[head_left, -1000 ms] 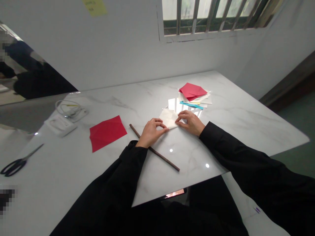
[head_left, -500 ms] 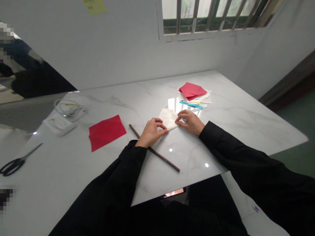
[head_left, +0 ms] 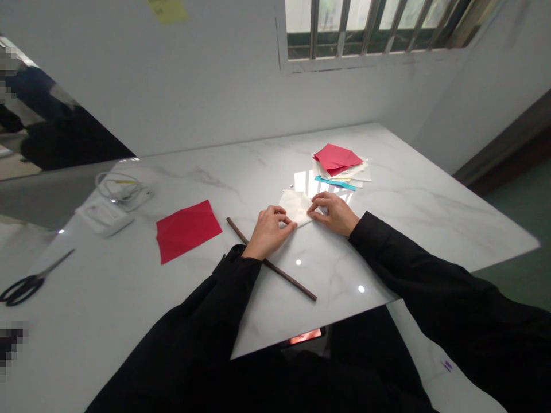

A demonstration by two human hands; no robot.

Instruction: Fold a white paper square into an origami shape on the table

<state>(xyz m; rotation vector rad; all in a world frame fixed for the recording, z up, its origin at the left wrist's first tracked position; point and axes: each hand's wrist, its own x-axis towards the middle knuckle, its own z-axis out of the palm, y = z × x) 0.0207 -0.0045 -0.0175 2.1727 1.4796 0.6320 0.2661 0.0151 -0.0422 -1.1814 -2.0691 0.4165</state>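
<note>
Between my hands a small cream-white sheet (head_left: 295,205), paper or cloth, lies on the marbled tabletop (head_left: 241,178). My left hand (head_left: 272,230) pinches its near left edge with thumb and fingers. On the right edge, my right hand (head_left: 333,213) grips it the same way, fingertips pressed together. A thin brown stick (head_left: 293,281) slants under my left wrist, its middle hidden there. To the left lies a red sheet (head_left: 188,231), flat and slightly creased.
Beyond my right hand is a pile of red, cream, yellow and blue sheets (head_left: 338,159). Black-handled scissors (head_left: 26,288), a white case (head_left: 104,216) and a coiled white cable (head_left: 123,189) lie at the left. A lit phone (head_left: 305,337) shows below the table's front edge.
My left hand has shifted very slightly right along the cream-white sheet's near edge. The right hand keeps its grip, and the other things stay where they were.
</note>
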